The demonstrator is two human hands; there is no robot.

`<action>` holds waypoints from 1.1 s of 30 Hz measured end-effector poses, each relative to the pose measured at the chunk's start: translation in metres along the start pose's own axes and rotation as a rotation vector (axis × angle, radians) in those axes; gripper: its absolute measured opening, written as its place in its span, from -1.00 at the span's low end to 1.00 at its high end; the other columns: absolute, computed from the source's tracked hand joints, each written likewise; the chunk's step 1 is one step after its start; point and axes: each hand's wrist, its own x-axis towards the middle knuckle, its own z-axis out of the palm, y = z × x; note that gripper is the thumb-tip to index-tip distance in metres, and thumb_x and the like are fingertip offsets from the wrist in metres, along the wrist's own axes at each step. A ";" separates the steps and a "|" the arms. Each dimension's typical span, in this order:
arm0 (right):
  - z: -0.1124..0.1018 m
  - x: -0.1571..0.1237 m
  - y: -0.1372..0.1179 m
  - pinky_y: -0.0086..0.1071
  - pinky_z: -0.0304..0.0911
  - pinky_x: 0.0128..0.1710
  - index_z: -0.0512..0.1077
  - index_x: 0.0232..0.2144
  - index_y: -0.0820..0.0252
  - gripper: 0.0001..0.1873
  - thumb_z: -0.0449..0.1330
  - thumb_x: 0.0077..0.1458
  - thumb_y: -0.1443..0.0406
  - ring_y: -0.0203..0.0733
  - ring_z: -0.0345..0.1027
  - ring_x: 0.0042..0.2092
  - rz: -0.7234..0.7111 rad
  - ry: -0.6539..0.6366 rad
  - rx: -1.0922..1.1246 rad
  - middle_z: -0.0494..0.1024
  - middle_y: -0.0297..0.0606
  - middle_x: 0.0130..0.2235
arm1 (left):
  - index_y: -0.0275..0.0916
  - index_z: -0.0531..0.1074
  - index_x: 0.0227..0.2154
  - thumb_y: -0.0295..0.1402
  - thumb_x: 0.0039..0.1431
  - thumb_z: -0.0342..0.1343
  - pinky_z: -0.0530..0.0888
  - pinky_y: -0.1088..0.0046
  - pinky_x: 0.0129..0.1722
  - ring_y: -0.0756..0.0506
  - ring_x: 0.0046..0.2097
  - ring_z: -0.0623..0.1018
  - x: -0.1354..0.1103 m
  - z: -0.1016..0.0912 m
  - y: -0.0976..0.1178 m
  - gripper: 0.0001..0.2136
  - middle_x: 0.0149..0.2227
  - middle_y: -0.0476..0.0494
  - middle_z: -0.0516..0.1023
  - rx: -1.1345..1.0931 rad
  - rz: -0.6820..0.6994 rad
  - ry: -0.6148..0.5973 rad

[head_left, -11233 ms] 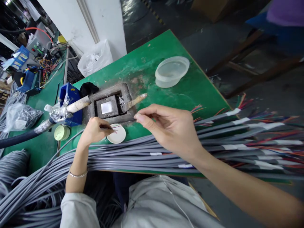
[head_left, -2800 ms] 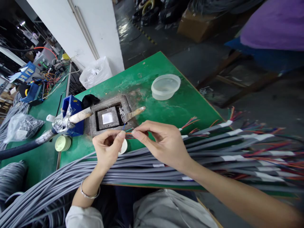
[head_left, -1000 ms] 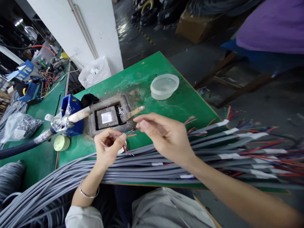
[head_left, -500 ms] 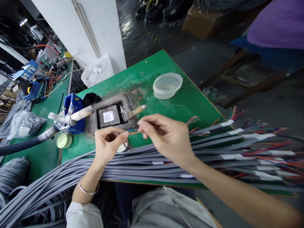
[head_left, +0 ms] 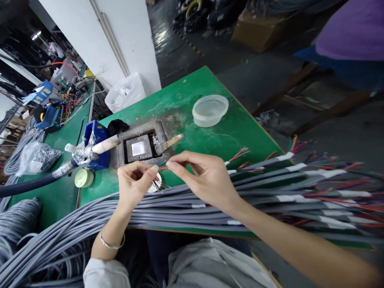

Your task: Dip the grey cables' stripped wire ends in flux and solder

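Thin coloured wires [head_left: 162, 167], orange and blue-green among them, stretch between my two hands. My left hand [head_left: 136, 182] pinches them between thumb and forefinger. From the right, my right hand [head_left: 204, 176] has its thumb and forefinger closed at the other end of the same wires. Just below the fingers, dark wire ends fan out over a small white round thing [head_left: 154, 184]. A thick bundle of grey cables [head_left: 177, 208] runs under both wrists. At its right end the cables show white tape [head_left: 289, 198] and loose coloured wires [head_left: 339, 186].
Behind my hands sits a solder pot [head_left: 141, 147] with a bright metal surface. Beside it are a stick [head_left: 172, 142], a taped fume hose [head_left: 87, 153], a blue bin [head_left: 100, 134] and a pale round tin [head_left: 84, 178]. A clear plastic tub [head_left: 210, 111] stands farther back on the green table [head_left: 192, 86].
My right hand has moved slightly left and down, and its fingertips are now nearer my left hand at the wires. The left hand has barely shifted.
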 end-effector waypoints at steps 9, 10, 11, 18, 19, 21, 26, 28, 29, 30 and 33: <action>-0.005 0.006 -0.003 -0.38 0.29 -0.36 0.43 -0.31 0.18 -0.83 0.13 0.08 0.50 -0.26 0.35 -0.35 -0.507 0.070 -0.210 0.51 -0.23 -0.37 | -0.33 0.42 -0.75 -0.33 -0.27 0.29 -0.05 0.68 -0.85 0.18 -0.81 0.11 0.002 -0.001 0.009 -0.79 -0.80 0.00 0.37 -0.194 -0.157 -0.033; -0.005 0.005 -0.002 -0.35 0.30 -0.34 0.43 -0.28 0.18 -0.81 0.14 0.07 0.51 -0.24 0.35 -0.32 -0.581 0.047 -0.244 0.52 -0.21 -0.35 | -0.33 0.41 -0.75 -0.33 -0.27 0.30 -0.06 0.68 -0.85 0.19 -0.81 0.11 0.002 -0.001 0.009 -0.79 -0.80 0.00 0.37 -0.203 -0.168 -0.051; -0.004 0.005 -0.002 -0.34 0.30 -0.33 0.43 -0.28 0.18 -0.80 0.14 0.07 0.51 -0.23 0.34 -0.32 -0.641 0.030 -0.268 0.52 -0.20 -0.35 | -0.33 0.41 -0.75 -0.33 -0.26 0.30 -0.05 0.68 -0.85 0.19 -0.81 0.10 0.001 -0.001 0.010 -0.78 -0.80 0.00 0.37 -0.206 -0.175 -0.073; -0.009 0.008 -0.002 -0.40 0.27 -0.42 0.32 -0.46 0.16 -0.85 0.09 0.12 0.45 -0.29 0.28 -0.41 -0.363 0.108 -0.185 0.40 -0.32 -0.48 | -0.33 0.43 -0.71 -0.33 -0.18 0.30 0.04 0.65 -0.80 0.19 -0.77 0.10 -0.010 -0.008 0.010 -0.79 -0.76 0.01 0.39 -0.049 -0.038 -0.077; -0.010 0.008 -0.002 -0.41 0.26 -0.43 0.32 -0.46 0.16 -0.85 0.08 0.12 0.44 -0.31 0.27 -0.42 -0.310 0.136 -0.161 0.39 -0.32 -0.47 | -0.33 0.43 -0.70 -0.33 -0.17 0.29 0.05 0.64 -0.79 0.19 -0.77 0.09 -0.011 -0.009 0.010 -0.79 -0.76 0.01 0.38 -0.030 -0.014 -0.059; -0.010 0.008 -0.004 -0.43 0.26 -0.42 0.34 -0.46 0.16 -0.86 0.09 0.13 0.42 -0.32 0.29 -0.41 -0.291 0.121 -0.126 0.42 -0.31 -0.45 | -0.33 0.44 -0.69 -0.33 -0.14 0.28 0.07 0.63 -0.78 0.18 -0.76 0.10 -0.013 -0.009 0.010 -0.80 -0.76 0.01 0.39 -0.002 0.013 -0.043; -0.004 0.003 -0.005 -0.42 0.32 -0.34 0.40 -0.35 0.18 -0.91 0.09 0.15 0.37 -0.29 0.40 -0.33 -0.287 -0.128 -0.047 0.52 -0.25 -0.37 | -0.32 0.45 -0.68 -0.39 -0.10 0.24 0.10 0.63 -0.75 0.16 -0.74 0.14 -0.012 -0.003 0.010 -0.84 -0.76 0.03 0.38 0.089 0.069 -0.046; -0.005 0.003 -0.004 -0.42 0.30 -0.34 0.39 -0.38 0.19 -0.92 0.10 0.14 0.38 -0.28 0.39 -0.34 -0.303 -0.164 -0.078 0.50 -0.26 -0.41 | -0.32 0.46 -0.67 -0.41 -0.10 0.24 0.11 0.63 -0.74 0.15 -0.72 0.17 -0.011 -0.002 0.010 -0.85 -0.75 0.03 0.38 0.130 0.089 -0.045; -0.006 0.003 -0.004 -0.42 0.29 -0.35 0.37 -0.41 0.19 -0.90 0.09 0.14 0.39 -0.29 0.37 -0.36 -0.322 -0.163 -0.112 0.48 -0.27 -0.43 | -0.32 0.46 -0.66 -0.41 -0.10 0.24 0.11 0.63 -0.74 0.15 -0.72 0.18 -0.011 -0.003 0.010 -0.86 -0.75 0.04 0.38 0.144 0.096 -0.039; -0.008 0.004 -0.004 -0.42 0.27 -0.37 0.35 -0.44 0.18 -0.87 0.08 0.14 0.40 -0.29 0.34 -0.38 -0.336 -0.152 -0.149 0.46 -0.29 -0.46 | -0.32 0.47 -0.65 -0.41 -0.10 0.24 0.11 0.63 -0.74 0.15 -0.72 0.18 -0.010 -0.004 0.009 -0.87 -0.75 0.04 0.38 0.151 0.104 -0.027; -0.012 0.006 -0.004 -0.44 0.23 -0.42 0.31 -0.48 0.17 -0.83 0.04 0.15 0.41 -0.31 0.29 -0.44 -0.313 -0.104 -0.213 0.40 -0.31 -0.50 | -0.31 0.48 -0.64 -0.39 -0.08 0.24 0.11 0.63 -0.73 0.16 -0.72 0.17 -0.010 -0.009 0.008 -0.86 -0.75 0.05 0.38 0.154 0.123 0.007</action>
